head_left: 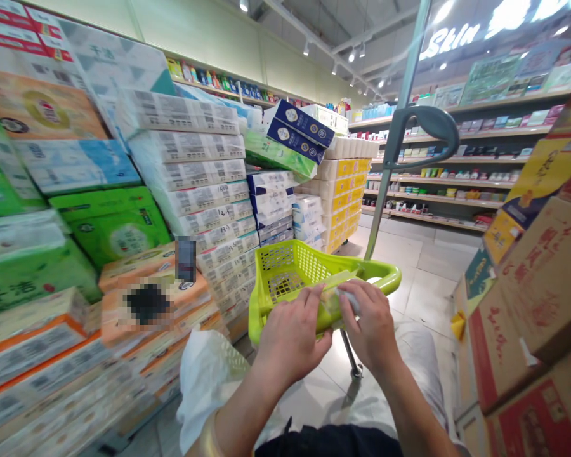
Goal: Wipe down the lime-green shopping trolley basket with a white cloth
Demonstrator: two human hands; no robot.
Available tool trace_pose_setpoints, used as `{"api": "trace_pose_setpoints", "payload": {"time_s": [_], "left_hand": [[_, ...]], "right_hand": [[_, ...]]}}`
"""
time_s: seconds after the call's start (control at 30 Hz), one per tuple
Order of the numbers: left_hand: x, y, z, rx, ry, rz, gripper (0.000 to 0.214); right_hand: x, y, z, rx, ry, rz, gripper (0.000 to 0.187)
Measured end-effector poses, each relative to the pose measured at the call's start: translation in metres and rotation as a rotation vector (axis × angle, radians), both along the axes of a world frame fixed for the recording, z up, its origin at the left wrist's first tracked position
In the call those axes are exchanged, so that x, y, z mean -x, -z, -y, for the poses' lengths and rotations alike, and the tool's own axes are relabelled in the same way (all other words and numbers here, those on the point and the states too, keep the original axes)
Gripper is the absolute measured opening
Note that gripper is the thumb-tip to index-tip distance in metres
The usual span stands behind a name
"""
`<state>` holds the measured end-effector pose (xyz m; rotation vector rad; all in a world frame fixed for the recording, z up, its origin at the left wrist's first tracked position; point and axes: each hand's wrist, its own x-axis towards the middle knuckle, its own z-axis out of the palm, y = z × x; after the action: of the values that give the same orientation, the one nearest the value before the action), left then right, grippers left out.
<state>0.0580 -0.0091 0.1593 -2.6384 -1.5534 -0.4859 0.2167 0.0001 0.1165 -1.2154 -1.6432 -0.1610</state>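
Note:
Both of my hands meet over the near rim of a lime-green shopping basket (272,298) on wheels. My left hand (290,336) and my right hand (368,327) are closed in a pinch on a small pale, translucent packet (334,293) held between them. What the packet holds is too blurred to tell. The basket's grey pull handle (419,124) rises up and away to the right. The basket's mesh floor looks bare where it shows.
Tall stacks of packaged tissue and paper rolls (195,165) fill the left side. Brown cardboard cartons (537,298) are piled on the right. Store shelves (447,178) run along the back. A tiled aisle (419,266) leads ahead past the basket.

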Motion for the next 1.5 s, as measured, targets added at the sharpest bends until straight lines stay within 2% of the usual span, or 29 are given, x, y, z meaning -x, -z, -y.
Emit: {"api": "trace_pose_setpoints", "payload": {"time_s": [0.17, 0.37, 0.53, 0.6, 0.77, 0.93, 1.03, 1.13, 1.27, 1.37, 1.5], "left_hand": [[0.001, 0.000, -0.001, -0.010, 0.024, 0.006, 0.064], [0.001, -0.001, -0.001, -0.018, 0.003, -0.014, 0.066], [0.001, -0.001, -0.001, -0.015, 0.004, 0.004, 0.071], [0.002, -0.002, -0.001, -0.007, -0.004, -0.002, 0.072], [0.003, -0.002, -0.001, -0.004, -0.027, -0.034, 0.078], [0.003, 0.000, -0.001, -0.023, -0.018, -0.026, 0.078], [0.004, -0.001, -0.001, -0.016, -0.033, -0.050, 0.077], [0.004, -0.002, 0.000, -0.004, -0.034, -0.063, 0.077], [0.005, -0.001, -0.001, -0.019, -0.027, -0.053, 0.076], [0.006, 0.000, -0.001, -0.022, -0.017, -0.049, 0.075], [0.007, -0.001, 0.000, -0.018, -0.031, -0.059, 0.075]], "right_hand": [[0.014, -0.006, 0.004, 0.055, -0.175, 0.152, 0.024], [-0.003, -0.021, -0.018, 0.185, -0.013, 0.147, 0.017], [0.012, -0.026, -0.021, 0.234, -0.061, 0.295, 0.015], [0.010, -0.027, -0.024, 0.242, -0.061, 0.300, 0.016], [0.001, -0.033, -0.029, 0.328, 0.041, 0.315, 0.021], [0.010, -0.040, -0.024, 0.424, -0.083, 0.374, 0.017], [0.003, -0.041, -0.031, 0.462, -0.022, 0.309, 0.021], [-0.002, -0.039, -0.034, 0.449, 0.050, 0.277, 0.022], [0.006, -0.033, -0.026, 0.355, -0.063, 0.332, 0.014], [0.004, -0.027, -0.024, 0.298, -0.105, 0.267, 0.015], [-0.010, -0.020, -0.028, 0.198, 0.038, 0.134, 0.021]]}}
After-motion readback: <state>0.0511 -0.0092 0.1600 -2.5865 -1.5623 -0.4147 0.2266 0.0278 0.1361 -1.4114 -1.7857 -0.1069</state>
